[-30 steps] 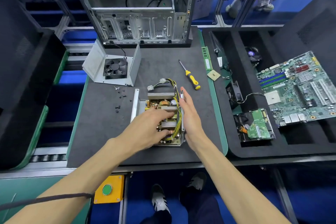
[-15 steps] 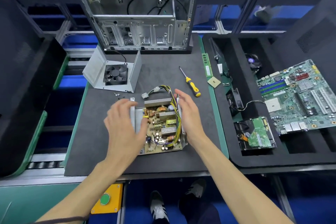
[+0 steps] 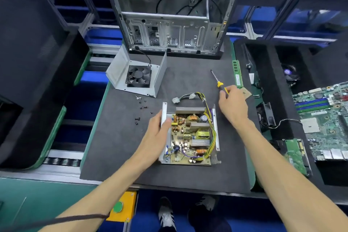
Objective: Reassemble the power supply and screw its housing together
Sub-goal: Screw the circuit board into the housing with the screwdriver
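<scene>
The power supply base lies open on the counter, circuit board seated, cover not yet on. The left hand rests against its left wall, fingers relaxed. The right hand curls round the screwdriver handle. Beyond the left fingers lie loose screws and the fan cover: closing and screwing remain.

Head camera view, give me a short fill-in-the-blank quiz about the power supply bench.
1. The right hand reaches the screwdriver with the ____ handle.
2. The left hand rests on the ____ side of the open power supply.
3. The cover lying on the mat holds a black ____.
4. Loose screws lie between the cover and the ____ hand.

Missing words: yellow; left; fan; left
</scene>
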Motion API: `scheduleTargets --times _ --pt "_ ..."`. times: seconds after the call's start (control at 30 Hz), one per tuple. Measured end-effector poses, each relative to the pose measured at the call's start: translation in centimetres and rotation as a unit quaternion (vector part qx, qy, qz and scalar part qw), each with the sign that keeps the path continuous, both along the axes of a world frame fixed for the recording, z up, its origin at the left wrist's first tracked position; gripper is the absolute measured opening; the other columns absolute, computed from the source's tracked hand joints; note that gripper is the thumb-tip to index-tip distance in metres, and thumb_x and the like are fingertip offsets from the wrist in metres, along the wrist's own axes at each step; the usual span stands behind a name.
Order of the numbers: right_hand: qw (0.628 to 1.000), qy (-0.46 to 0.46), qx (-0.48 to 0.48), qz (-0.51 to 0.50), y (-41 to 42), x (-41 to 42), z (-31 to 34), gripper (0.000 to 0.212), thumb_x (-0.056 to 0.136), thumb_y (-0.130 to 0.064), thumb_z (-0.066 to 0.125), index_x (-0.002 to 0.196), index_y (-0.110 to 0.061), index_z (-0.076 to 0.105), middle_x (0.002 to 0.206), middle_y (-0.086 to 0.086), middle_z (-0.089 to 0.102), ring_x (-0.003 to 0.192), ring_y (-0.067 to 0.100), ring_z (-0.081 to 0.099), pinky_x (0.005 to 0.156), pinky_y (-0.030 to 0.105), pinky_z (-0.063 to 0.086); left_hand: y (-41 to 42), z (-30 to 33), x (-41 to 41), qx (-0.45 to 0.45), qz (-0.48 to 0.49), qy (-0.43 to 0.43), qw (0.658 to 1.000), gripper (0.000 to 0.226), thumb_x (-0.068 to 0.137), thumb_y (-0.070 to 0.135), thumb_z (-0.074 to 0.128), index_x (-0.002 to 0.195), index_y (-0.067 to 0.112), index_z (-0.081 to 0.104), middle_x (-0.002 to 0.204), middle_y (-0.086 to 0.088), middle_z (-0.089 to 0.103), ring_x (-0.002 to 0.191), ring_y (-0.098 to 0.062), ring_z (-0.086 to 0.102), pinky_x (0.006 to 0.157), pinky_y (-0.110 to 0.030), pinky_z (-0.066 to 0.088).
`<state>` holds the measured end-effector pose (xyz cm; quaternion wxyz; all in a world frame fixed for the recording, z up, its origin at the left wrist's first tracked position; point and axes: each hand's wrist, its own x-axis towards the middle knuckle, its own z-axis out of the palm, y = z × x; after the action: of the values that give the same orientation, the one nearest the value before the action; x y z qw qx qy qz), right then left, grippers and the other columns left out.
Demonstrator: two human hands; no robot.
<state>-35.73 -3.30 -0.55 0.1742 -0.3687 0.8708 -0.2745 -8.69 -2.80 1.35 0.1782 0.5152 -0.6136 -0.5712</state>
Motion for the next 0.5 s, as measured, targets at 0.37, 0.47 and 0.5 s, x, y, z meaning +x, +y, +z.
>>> scheduleTargets --times 0.37,0.47,0.5 --pt "0.919 -0.236 -0.262 0.178 0.7 8.7 7.2 0.01 0.086 -0.023 0.055 0.088 -0.03 0.062 0.059 -0.012 0.046 0.055 0.011 0.034 0.049 0.022 0.027 -7.5 -2.2 8.2 -0.189 0.088 -0.182 0.961 0.023 0.089 0.005 0.066 0.091 0.027 0.072 0.086 0.008 0.068 0.077 -0.008 0.063 0.084 -0.035 0.055" --pt "0.933 -0.223 -0.211 0.189 0.9 9.9 5.9 0.009 0.087 -0.024 0.056 0.09 -0.023 0.063 0.061 0.001 0.045 0.054 0.009 0.033 0.05 0.021 0.027 -7.6 -2.6 7.1 -0.243 0.032 -0.159 0.956 0.014 0.088 0.013 0.074 0.094 0.026 0.072 0.089 0.011 0.063 0.081 -0.01 0.061 0.082 -0.029 0.051" --pt "0.938 -0.213 -0.195 0.192 0.8 10.0 5.6 0.008 0.086 -0.027 0.056 0.09 -0.025 0.063 0.063 0.003 0.047 0.054 0.008 0.034 0.05 0.02 0.028 -7.7 -2.6 6.5 -0.266 0.009 -0.157 0.951 0.012 0.088 0.016 0.074 0.096 0.025 0.072 0.09 0.012 0.061 0.084 -0.011 0.059 0.081 -0.027 0.049"
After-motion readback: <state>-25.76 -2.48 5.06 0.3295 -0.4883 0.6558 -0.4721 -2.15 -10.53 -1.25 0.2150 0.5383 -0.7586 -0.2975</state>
